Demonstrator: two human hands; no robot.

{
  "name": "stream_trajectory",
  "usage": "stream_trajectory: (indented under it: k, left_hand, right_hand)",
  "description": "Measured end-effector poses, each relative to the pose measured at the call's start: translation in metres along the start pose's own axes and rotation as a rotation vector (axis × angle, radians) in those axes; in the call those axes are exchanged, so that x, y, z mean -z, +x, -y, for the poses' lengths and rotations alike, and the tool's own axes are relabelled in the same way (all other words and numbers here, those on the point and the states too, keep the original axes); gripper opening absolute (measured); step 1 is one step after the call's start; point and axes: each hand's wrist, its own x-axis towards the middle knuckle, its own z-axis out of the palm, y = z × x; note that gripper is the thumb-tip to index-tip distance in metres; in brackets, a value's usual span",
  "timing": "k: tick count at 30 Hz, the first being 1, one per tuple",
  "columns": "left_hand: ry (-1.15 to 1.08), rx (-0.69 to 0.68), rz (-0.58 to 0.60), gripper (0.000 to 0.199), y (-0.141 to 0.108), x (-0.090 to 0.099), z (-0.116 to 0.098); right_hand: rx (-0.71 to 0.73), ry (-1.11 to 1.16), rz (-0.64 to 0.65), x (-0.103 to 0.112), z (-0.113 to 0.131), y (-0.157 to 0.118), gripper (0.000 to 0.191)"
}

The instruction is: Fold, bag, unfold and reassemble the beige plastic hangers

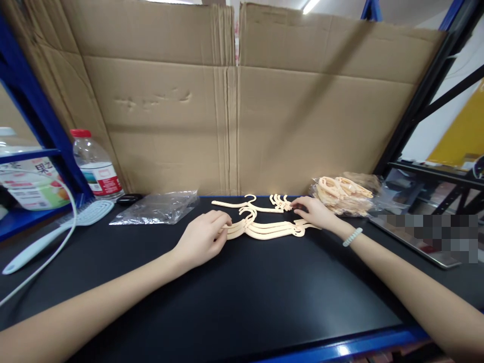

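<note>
A stack of several cream plastic hangers (270,233) lies on the black table, hooks toward the back. My left hand (206,237) is closed around the stack's left end, its thumb low and its fingers curled over the arms. Behind the stack lies a single cream hanger (229,204). By that hanger's right end sits a cluster of small cream hook-shaped pieces (279,202). My right hand (313,212) reaches in from the right, fingertips pinched at the cluster's edge; what they grip is too small to make out. Another cream piece (312,226) shows under that hand.
Right of my right hand is a clear bag of cream hangers (338,194), with a tablet-like device (416,242) nearby. On the left are a flat plastic bag (155,207), a hairbrush (88,213), a white cable (49,259) and a bottle (96,166). Cardboard (170,116) walls the back.
</note>
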Motion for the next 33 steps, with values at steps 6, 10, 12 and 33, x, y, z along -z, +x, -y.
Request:
stream_trajectory:
  k: [6,10,12,33]
  left_hand:
    - [0.005,0.170,0.059,0.020,0.014,-0.005,0.033]
    - [0.020,0.181,0.086,0.027,0.029,-0.015,0.053]
    - [0.025,0.192,0.104,0.035,0.038,-0.021,0.061]
    - [0.025,0.197,0.213,0.020,0.071,-0.041,0.072]
  right_hand:
    - [0.078,-0.025,0.016,-0.003,-0.006,0.010,0.026]
    - [0.111,-0.017,0.041,-0.003,-0.001,0.011,0.022]
    - [0.112,-0.020,0.039,-0.004,0.001,0.011,0.023]
    - [0.118,-0.008,-0.004,-0.009,-0.003,0.011,0.023]
